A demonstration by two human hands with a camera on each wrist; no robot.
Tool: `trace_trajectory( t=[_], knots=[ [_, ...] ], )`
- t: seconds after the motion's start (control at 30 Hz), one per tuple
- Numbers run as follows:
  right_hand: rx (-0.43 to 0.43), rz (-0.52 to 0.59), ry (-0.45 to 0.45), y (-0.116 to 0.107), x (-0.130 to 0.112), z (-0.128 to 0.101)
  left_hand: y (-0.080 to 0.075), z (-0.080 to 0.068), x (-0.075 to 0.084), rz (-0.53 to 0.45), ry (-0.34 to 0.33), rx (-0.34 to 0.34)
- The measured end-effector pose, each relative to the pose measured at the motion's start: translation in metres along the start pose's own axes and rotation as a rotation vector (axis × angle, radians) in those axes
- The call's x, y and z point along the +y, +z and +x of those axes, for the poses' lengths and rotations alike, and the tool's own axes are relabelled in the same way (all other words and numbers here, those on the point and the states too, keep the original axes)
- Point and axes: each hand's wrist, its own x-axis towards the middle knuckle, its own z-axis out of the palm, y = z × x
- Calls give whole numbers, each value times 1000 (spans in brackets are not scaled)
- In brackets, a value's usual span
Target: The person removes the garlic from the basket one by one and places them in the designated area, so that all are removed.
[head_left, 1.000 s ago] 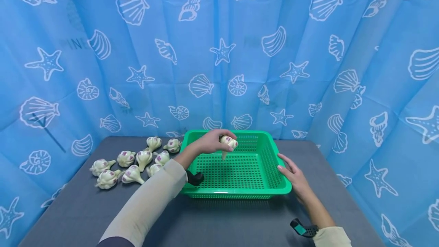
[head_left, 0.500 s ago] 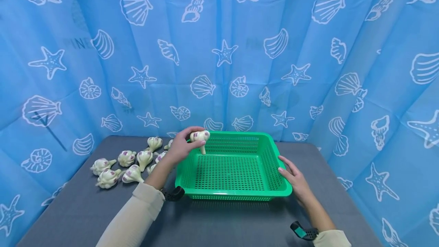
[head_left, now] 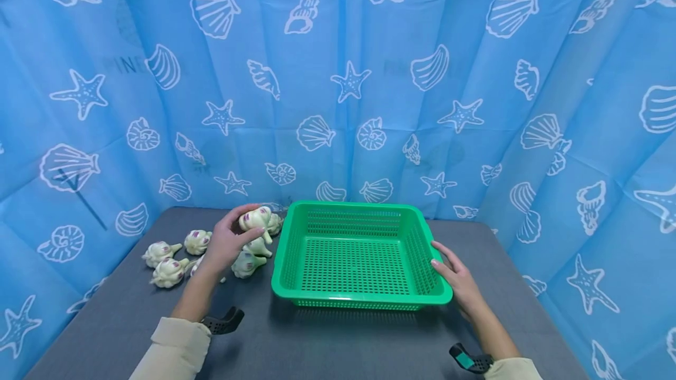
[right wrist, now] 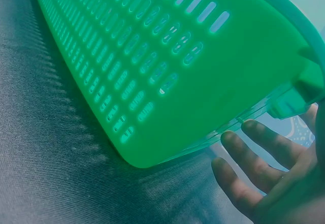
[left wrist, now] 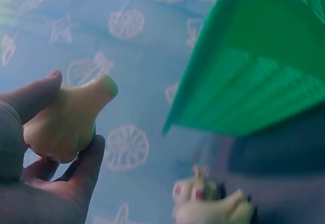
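Observation:
My left hand (head_left: 228, 244) grips a pale garlic bulb (head_left: 255, 219) with purple marks, held above the pile just left of the green basket (head_left: 338, 298). The left wrist view shows the bulb (left wrist: 66, 120) pinched between thumb and fingers, with the basket's wall (left wrist: 254, 82) to its right. My right hand (head_left: 455, 274) rests with straight fingers against the basket's right rim. In the right wrist view its fingers (right wrist: 254, 158) lie beside the basket's perforated wall (right wrist: 152, 71). The basket holds nothing.
Several more garlic bulbs (head_left: 169, 271) lie on the grey table (head_left: 338, 345) left of the basket. A blue curtain (head_left: 369, 75) with shell and starfish prints closes in the back and both sides.
My left hand has carried the garlic bulb from over the basket's back left corner leftward, out over the pile on the table. The right hand has stayed at the rim.

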Motion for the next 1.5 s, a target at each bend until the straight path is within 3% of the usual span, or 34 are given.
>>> trace_trajectory(
  t=[0.2,0.63,0.77,1.0,1.13,1.33,1.5],
  knots=[
    [0,-7,-4,-1,1,-1,-27,-18,-5,51,-43,109],
    [24,22,33,1,0,0,-90,-49,-27,338,-94,429],
    [21,21,29,0,1,1,-110,-60,-34,335,-121,486],
    [12,25,17,-2,1,1,-141,-76,-43,324,-299,546],
    [8,28,10,-1,1,1,-155,-84,-52,307,-362,588],
    [18,25,16,-1,1,0,-172,-93,-68,324,-455,668],
    [10,23,34,-1,1,2,-179,-104,-79,390,-536,675]
  ],
)
